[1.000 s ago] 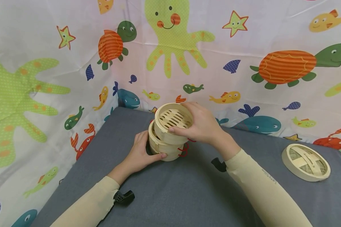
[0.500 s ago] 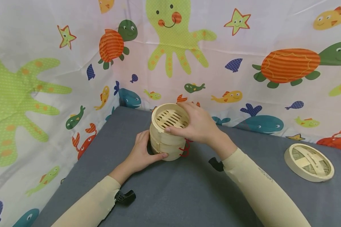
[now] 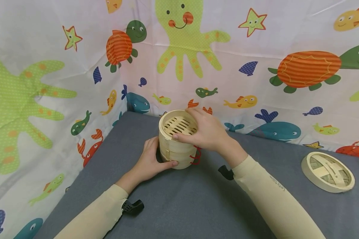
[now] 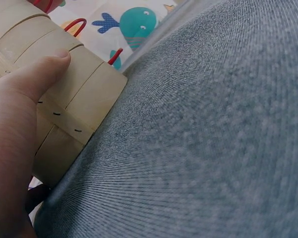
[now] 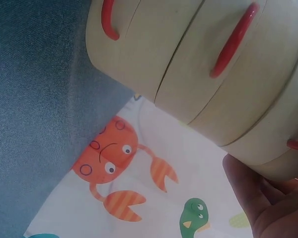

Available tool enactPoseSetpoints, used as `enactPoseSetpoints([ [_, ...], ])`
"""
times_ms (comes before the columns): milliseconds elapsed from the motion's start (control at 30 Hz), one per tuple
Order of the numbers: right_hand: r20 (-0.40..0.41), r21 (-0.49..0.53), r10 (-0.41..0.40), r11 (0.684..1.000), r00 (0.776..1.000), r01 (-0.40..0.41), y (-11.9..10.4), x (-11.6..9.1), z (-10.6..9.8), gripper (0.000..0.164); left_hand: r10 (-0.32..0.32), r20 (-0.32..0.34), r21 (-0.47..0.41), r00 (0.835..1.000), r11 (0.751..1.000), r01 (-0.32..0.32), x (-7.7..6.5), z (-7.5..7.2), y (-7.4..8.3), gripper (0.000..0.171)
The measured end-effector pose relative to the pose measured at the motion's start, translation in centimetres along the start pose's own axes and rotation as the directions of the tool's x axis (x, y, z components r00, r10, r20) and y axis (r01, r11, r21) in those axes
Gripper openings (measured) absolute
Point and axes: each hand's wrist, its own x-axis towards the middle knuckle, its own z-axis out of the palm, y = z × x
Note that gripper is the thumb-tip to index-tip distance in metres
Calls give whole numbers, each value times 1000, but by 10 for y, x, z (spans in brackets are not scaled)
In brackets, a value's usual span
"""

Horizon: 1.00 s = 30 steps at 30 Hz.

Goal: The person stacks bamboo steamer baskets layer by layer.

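Round bamboo steamer baskets (image 3: 180, 156) stand stacked on the grey cloth, the top basket (image 3: 170, 143) seated flush with its slatted floor facing up. My left hand (image 3: 149, 164) grips the lower part of the stack, its thumb across the front and its fingers round the left side. Over the top basket's right rim lies my right hand (image 3: 207, 132), thumb on the near wall and fingers behind. Red loops (image 5: 236, 39) stick out of the walls, one to a tier in the right wrist view. The left thumb (image 4: 44, 74) presses the wall in the left wrist view.
A woven bamboo lid (image 3: 328, 172) with a strap handle lies at the far right of the grey cloth (image 3: 197, 202). A white curtain (image 3: 221, 20) printed with sea animals rises right behind the stack and along the left side.
The top basket, tilted and offset to the right a second ago, has come left and down onto the tier below, carried by the right hand. The left hand keeps its grip on the stack.
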Motion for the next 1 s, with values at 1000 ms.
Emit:
enactPoseSetpoints([
  [1000, -5, 100, -17, 995, 1000, 18, 3, -4, 6, 107, 8, 1, -2, 1000, 1000, -8, 0, 0, 1, 111],
])
